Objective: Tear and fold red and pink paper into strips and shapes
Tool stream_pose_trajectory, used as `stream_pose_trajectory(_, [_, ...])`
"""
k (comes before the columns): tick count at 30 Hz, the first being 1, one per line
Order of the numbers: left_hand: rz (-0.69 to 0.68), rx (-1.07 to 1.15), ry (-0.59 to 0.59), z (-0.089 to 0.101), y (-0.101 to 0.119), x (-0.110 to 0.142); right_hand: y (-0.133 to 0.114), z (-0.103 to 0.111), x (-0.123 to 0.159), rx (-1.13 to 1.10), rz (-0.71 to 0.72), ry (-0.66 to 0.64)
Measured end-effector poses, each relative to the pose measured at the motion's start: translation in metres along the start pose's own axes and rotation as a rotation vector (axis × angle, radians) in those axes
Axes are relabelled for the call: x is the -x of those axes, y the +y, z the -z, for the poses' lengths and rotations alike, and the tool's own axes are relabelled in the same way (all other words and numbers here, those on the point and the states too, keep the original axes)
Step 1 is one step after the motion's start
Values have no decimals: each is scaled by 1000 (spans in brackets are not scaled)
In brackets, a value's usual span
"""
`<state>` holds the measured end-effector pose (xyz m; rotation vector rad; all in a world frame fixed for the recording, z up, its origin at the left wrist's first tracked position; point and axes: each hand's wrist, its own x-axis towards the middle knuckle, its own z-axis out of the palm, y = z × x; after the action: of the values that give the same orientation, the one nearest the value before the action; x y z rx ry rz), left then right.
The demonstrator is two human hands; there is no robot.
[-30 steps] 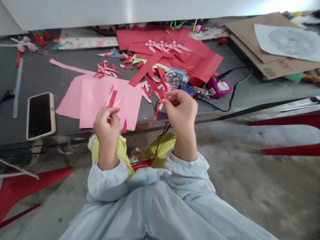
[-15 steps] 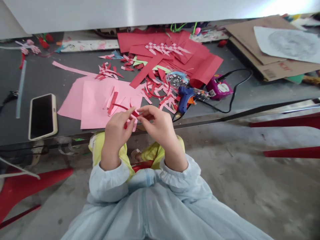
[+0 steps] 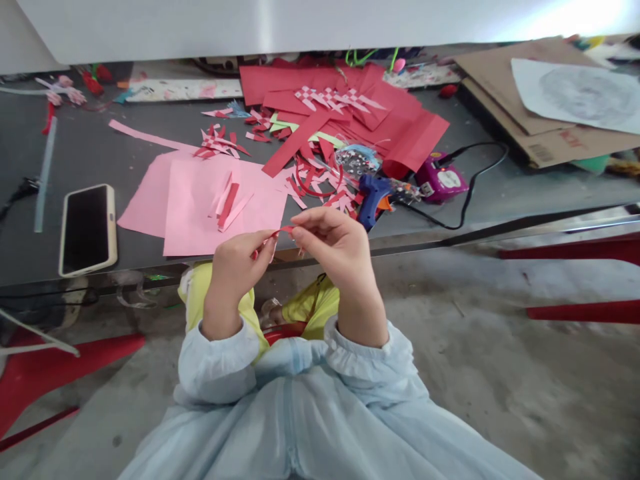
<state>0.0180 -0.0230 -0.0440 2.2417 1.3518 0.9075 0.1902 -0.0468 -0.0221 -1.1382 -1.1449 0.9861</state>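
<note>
A narrow red paper strip (image 3: 284,230) stretches between my two hands, just over the table's front edge. My left hand (image 3: 240,261) pinches one end between thumb and fingers, and a bit more red shows under its fingertips. The other end is pinched by my right hand (image 3: 333,243), its remaining fingers curled. Beyond my left hand lie pink paper sheets (image 3: 185,220), with a few cut red and pink strips (image 3: 229,205) on top. Small woven red-and-pink paper pieces (image 3: 213,141) rest farther back.
A phone (image 3: 87,230) lies at the left. Red paper sheets (image 3: 420,137), a heap of paper scraps (image 3: 320,180), a blue glue gun (image 3: 371,200) and a purple box with a cable (image 3: 441,179) spread to the right. Cardboard (image 3: 545,143) sits at the far right.
My right hand has moved right, away from my left, and the red strip is now drawn out between them. Its loose end no longer sticks up past my left fingers.
</note>
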Motion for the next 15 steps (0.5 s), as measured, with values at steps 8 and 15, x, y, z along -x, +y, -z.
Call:
stream_pose_trajectory(8, [57, 140, -8, 1, 1, 0, 2, 10, -7, -55, -15, 148])
stream_pose_trajectory(15, [401, 140, 360, 10, -13, -5, 3, 14, -10, -103, -20, 194])
